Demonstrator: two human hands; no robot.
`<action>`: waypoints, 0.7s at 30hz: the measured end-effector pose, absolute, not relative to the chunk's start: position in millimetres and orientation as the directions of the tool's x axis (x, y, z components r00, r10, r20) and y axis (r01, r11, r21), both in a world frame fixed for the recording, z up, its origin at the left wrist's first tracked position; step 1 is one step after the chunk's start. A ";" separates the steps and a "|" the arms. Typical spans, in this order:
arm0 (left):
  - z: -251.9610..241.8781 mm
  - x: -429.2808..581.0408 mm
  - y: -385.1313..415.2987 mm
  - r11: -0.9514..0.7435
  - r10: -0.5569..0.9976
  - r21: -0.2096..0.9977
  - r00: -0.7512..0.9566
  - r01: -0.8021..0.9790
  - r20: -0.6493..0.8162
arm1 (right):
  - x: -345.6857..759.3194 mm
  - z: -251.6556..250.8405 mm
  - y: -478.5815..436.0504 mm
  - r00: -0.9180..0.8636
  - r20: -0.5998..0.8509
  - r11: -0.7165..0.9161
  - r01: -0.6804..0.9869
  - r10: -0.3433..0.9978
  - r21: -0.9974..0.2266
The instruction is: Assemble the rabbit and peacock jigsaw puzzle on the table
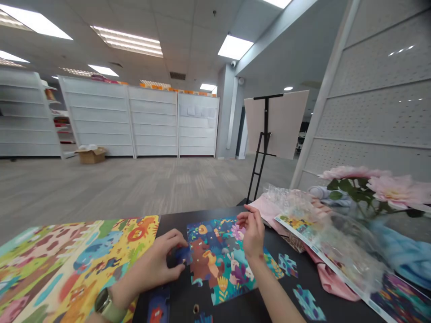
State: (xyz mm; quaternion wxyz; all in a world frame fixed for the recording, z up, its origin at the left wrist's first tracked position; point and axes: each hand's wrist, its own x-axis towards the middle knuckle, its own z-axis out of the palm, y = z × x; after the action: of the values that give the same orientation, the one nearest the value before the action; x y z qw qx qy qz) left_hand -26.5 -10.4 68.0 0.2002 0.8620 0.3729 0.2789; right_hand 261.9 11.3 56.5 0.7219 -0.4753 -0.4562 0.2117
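Observation:
A partly joined jigsaw puzzle (220, 258) with cartoon animals lies on a black table (242, 309). My left hand (158, 262) rests at the puzzle's left edge, fingers curled on a dark blue piece (182, 255). Over the puzzle's upper right part my right hand (253, 233) is raised, thumb and fingers pinched on a small pink and purple piece (238, 232). Loose pieces lie to the right (287, 264), at the lower right (309, 303) and near the front edge (158, 309). A watch is on my left wrist.
A large colourful animal print (67, 264) covers the table's left side. At the right lie a clear plastic bag (323, 224), a printed picture sheet (387, 291), pink cloth (332, 280), pink flowers (380, 186) and blue fabric. Beyond stand an easel (264, 134), white shelving and a cardboard box (90, 154).

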 end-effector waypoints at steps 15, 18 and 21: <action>31.4 -51.0 24.3 -0.569 0.821 0.475 0.490 0.671 0.292 | 357.6 15.9 -102.6 0.490 0.519 0.184 0.578 0.701 -0.795; 17.1 -62.4 39.5 -0.549 0.835 0.474 0.476 0.689 0.276 | 412.1 -23.1 -161.8 0.618 0.520 0.016 0.634 0.590 -0.773; 6.5 -70.4 52.8 -0.546 0.834 0.485 0.495 0.683 0.242 | 424.5 -36.0 -198.8 0.547 0.520 -0.075 0.733 0.655 -0.677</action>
State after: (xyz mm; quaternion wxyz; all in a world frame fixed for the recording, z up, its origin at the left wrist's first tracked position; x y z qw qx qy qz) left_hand -70.4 52.8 6.5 0.1649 0.8488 0.4469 0.2294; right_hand 424.5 -198.8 -36.0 0.4878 -0.7320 -0.4741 -0.0396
